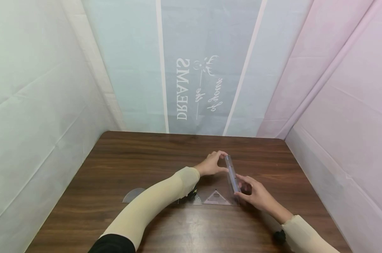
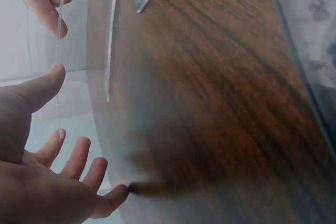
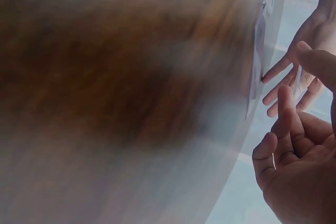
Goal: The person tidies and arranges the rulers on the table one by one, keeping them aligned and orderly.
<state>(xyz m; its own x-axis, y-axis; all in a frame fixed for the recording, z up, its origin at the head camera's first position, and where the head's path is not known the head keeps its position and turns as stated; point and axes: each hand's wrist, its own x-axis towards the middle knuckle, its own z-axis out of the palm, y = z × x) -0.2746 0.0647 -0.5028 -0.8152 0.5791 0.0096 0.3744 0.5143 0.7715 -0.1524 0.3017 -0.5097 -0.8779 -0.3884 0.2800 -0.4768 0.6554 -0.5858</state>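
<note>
A clear plastic ruler is held slanting above the table between both hands. My left hand has its thumb and index fingertip at the ruler's far end, the other fingers spread. The near part of the ruler is pinched between thumb and fingers of my right hand. In the left wrist view the ruler shows edge-on as a thin line. A clear set square lies flat just left of the right hand. Below the held ruler, a clear straight strip runs along the tabletop.
A half-round protractor lies on the left, partly hidden by the left sleeve. Another clear piece with markings sits next to the set square. The brown wooden table ends at a fabric backdrop, with pale side walls.
</note>
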